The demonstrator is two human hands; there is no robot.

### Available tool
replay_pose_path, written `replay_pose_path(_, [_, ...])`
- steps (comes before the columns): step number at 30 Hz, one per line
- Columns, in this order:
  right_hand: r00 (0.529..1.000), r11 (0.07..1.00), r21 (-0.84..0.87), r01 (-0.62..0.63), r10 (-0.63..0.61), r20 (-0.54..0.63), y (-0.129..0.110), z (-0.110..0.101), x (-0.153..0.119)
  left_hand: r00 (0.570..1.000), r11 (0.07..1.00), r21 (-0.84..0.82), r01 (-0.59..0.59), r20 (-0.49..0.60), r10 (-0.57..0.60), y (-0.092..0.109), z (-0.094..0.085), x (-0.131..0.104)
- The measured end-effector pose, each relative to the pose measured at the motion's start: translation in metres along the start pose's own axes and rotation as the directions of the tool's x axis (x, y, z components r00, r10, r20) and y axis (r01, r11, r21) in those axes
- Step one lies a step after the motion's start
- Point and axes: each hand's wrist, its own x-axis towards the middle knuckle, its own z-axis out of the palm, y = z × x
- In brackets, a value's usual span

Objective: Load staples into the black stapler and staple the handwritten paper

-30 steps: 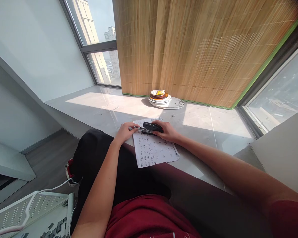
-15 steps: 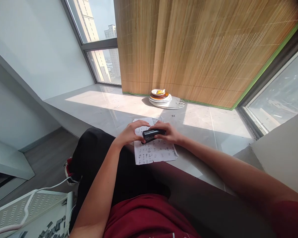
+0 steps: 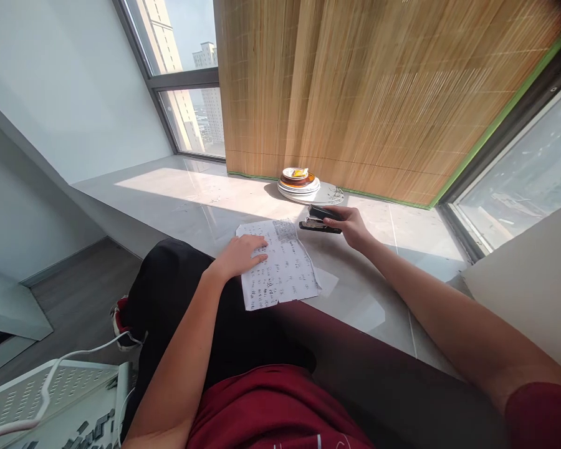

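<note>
A black stapler (image 3: 321,221) is gripped in my right hand (image 3: 354,227), its jaws apart and pointing left, just past the right edge of the paper. The white sheet of paper (image 3: 285,271), covered in handwriting, lies on the ledge with its near edge by my lap. My left hand (image 3: 244,254) rests flat on the left side of that sheet, fingers stretched out. A paler corner of paper (image 3: 326,282) shows beneath the sheet on the right.
Stacked plates (image 3: 299,184) stand on the tiled window ledge (image 3: 191,215), against a bamboo blind (image 3: 355,93). At lower left is a white perforated basket (image 3: 23,393) with small dark pieces and a white cable (image 3: 47,390). A wall (image 3: 528,274) bounds the right side.
My right hand has carried the stapler to the right, off the paper, and its jaws now show apart. My left hand has left the stapler and lies on the sheet.
</note>
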Motion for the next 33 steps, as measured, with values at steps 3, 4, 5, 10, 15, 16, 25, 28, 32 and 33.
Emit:
replay_pose_path(3, [0.996,0.993,-0.081,-0.086,0.085,-0.004,0.013,-0.017,0.002,0.996,0.996,0.070,0.056,-0.078,-0.051,0.002,-0.005,0.001])
replay_pose_path(4, [0.995,0.988,-0.126,-0.095,0.098,0.018,0.015,-0.017,0.002,0.996,0.996,0.071,0.053,-0.078,-0.048,0.004,-0.004,0.002])
replay_pose_path(5, [0.994,0.982,-0.167,-0.090,0.098,0.042,0.017,-0.015,0.002,0.998,0.997,0.064,0.038,-0.062,-0.034,0.007,0.000,0.004])
replay_pose_path(10, [0.991,0.958,-0.285,0.035,0.003,0.132,0.014,0.005,0.000,0.998,1.000,-0.005,-0.021,0.061,0.021,0.024,0.022,0.015])
replay_pose_path(15, [0.972,0.931,-0.337,0.140,-0.065,0.225,0.009,0.011,-0.001,0.991,0.995,-0.071,-0.070,0.110,0.078,0.033,0.024,0.018])
replay_pose_path(16, [0.966,0.925,-0.345,0.159,-0.074,0.247,0.008,0.012,-0.002,0.990,0.994,-0.080,-0.074,0.115,0.083,0.033,0.023,0.018])
replay_pose_path(25, [0.913,0.820,-0.464,0.335,-0.161,0.376,-0.011,0.018,-0.001,0.979,0.985,-0.126,-0.118,0.151,0.137,0.029,0.019,0.016])
replay_pose_path(28, [0.886,0.802,-0.469,0.369,-0.151,0.438,-0.024,0.021,-0.001,0.976,0.984,-0.134,-0.121,0.165,0.143,0.033,0.020,0.017])
replay_pose_path(32, [0.857,0.791,-0.461,0.403,-0.148,0.494,-0.032,0.025,-0.001,0.967,0.988,-0.106,-0.117,0.215,0.137,0.036,0.022,0.018])
replay_pose_path(33, [0.854,0.786,-0.463,0.409,-0.151,0.499,-0.032,0.027,-0.001,0.965,0.989,-0.098,-0.113,0.225,0.133,0.036,0.021,0.018])
